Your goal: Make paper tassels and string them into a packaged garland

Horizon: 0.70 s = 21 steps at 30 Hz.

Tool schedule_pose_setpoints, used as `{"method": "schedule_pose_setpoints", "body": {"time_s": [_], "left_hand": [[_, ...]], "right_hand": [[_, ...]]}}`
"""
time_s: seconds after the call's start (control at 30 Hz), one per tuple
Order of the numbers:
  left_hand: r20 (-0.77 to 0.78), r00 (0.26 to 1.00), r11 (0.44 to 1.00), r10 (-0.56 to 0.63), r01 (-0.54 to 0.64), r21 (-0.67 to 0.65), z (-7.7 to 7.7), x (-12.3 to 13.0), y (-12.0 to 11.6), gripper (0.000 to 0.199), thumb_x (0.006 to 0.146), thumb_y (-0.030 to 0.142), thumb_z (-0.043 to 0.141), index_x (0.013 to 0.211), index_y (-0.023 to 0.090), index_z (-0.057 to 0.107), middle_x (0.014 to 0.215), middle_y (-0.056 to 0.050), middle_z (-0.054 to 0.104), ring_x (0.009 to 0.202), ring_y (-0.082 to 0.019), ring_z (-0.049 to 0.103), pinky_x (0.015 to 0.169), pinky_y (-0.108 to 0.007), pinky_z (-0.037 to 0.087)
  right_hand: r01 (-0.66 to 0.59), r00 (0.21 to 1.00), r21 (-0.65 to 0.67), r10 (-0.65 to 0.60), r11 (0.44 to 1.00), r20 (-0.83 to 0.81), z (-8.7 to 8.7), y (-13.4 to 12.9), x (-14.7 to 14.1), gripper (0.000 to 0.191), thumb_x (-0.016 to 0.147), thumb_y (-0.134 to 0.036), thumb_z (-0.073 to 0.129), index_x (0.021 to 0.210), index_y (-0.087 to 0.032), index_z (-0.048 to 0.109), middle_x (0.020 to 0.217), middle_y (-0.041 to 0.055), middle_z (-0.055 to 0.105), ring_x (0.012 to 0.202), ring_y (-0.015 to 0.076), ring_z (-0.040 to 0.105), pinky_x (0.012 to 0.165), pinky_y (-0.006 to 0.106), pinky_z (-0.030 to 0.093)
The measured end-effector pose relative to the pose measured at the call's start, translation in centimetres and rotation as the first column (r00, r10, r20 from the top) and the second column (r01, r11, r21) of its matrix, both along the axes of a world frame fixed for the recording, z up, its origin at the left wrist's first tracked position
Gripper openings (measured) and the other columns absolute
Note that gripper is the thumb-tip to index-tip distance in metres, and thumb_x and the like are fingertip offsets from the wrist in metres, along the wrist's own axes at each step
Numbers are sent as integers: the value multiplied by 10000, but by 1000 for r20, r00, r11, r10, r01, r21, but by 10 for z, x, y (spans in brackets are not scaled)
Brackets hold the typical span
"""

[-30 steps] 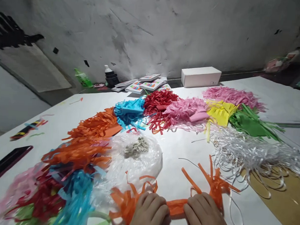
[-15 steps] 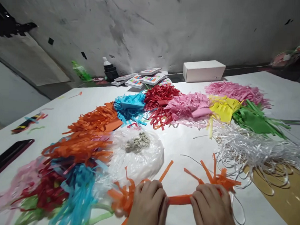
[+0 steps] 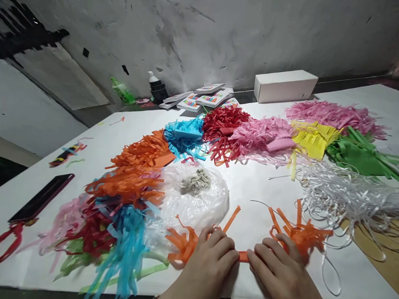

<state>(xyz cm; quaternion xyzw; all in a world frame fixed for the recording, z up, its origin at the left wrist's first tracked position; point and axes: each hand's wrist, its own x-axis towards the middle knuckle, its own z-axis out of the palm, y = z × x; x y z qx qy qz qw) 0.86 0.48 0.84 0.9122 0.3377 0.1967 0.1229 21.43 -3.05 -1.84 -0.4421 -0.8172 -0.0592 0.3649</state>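
Observation:
An orange tissue-paper tassel [image 3: 243, 256] lies flat on the white table, rolled narrow in its middle, with fringed ends spread out at both sides. My left hand [image 3: 212, 259] presses its curled fingers on the left part of the roll. On the right part rests my right hand [image 3: 278, 265], fingers bent over the paper. Only a short orange stretch shows between the two hands. Just behind my left hand sits a clear plastic bag [image 3: 214, 200] with greyish bits [image 3: 196, 183] in its centre.
Fringed paper piles form an arc: orange [image 3: 142, 152], blue [image 3: 183, 133], red [image 3: 225, 124], pink [image 3: 265, 134], yellow [image 3: 314, 138], green [image 3: 358, 153]. White string [image 3: 338, 189] lies right. A phone [image 3: 42, 196] is left; a white box [image 3: 285, 86] stands behind.
My hands have come closer together on the orange roll, leaving less of it showing between them. The camera view has shifted, so the phone and its red strap show more fully.

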Motion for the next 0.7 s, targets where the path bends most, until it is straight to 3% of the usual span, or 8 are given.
{"method": "schedule_pose_setpoints", "body": {"time_s": [0.07,0.17,0.3,0.43,0.57,0.7], "left_hand": [[16,1000,1000,-7,7,-7,2,2,1,125,955,100,551,930,196,627,894,-11,664,882,-206,538,977,-430,336],[58,998,1000,-10,9,16,-1,3,2,135,960,102,534,924,197,623,905,-16,667,882,-204,544,948,-421,353],[158,987,999,8,-16,49,-7,5,3,203,962,63,491,882,194,624,879,-21,666,871,-200,560,922,-416,367],[245,969,999,41,-36,-28,-6,4,3,219,918,32,505,796,195,588,817,-8,651,812,-185,553,826,-375,400],[257,965,998,51,-37,-60,-9,-2,2,228,925,51,493,787,203,591,785,-7,659,797,-183,554,823,-381,408],[209,977,999,52,-52,-3,-13,-7,-2,213,981,141,498,833,218,631,805,-3,683,813,-194,559,860,-411,372]], "right_hand": [[-23,997,-19,25,1000,74,-1,2,-3,404,1014,-71,288,919,-166,669,775,32,636,789,182,548,972,419,331],[-1,997,-60,5,998,79,-4,3,-7,321,964,-39,360,782,-179,584,716,13,556,713,177,475,908,419,334],[1,997,-106,8,994,82,-5,3,-15,238,958,-74,405,831,-193,568,788,16,575,764,192,487,943,432,311],[-35,994,-97,45,995,102,1,1,-12,296,940,-35,360,788,-188,562,755,10,557,735,177,480,935,397,354],[-79,995,-97,84,992,52,5,-6,11,325,972,-50,343,865,-176,624,755,13,588,754,167,538,968,400,410],[-50,999,-34,50,998,-12,1,-19,27,352,992,-44,350,1027,-152,682,913,48,703,959,186,618,1075,419,396]]}}
